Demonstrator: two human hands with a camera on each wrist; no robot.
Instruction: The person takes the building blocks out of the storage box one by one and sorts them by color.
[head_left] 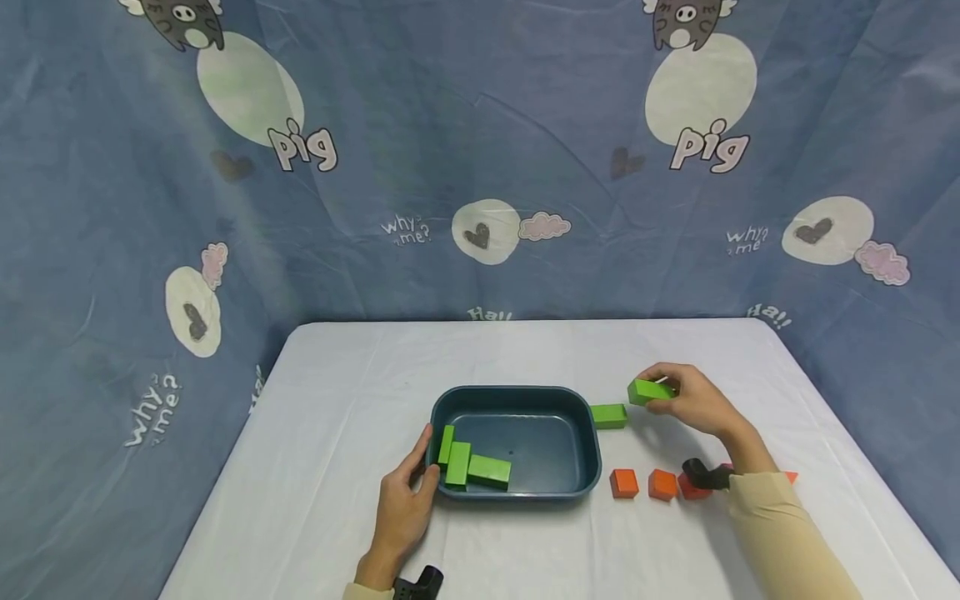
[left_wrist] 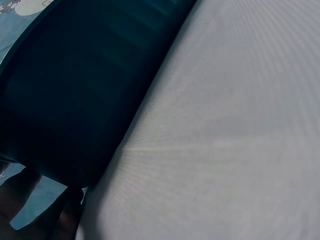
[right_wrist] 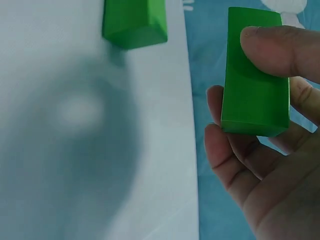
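In the head view my left hand (head_left: 402,510) touches the left end of a dark blue tray (head_left: 547,492), thumb and fingers spread along its outer wall. Several green blocks (head_left: 489,472) lie inside the tray, at its left. My right hand (head_left: 697,402) holds another green block (head_left: 649,392) above the table, right of the tray. The right wrist view shows this block (right_wrist: 254,95) pinched between thumb and fingers. A further green block (head_left: 609,416) lies on the table against the tray's right side.
Orange blocks (head_left: 624,483) sit in a row right of the tray, partly hidden by the right wrist and its black camera (head_left: 705,474). A white cloth covers the table (head_left: 315,417). Behind it hangs a blue printed curtain (head_left: 420,100).
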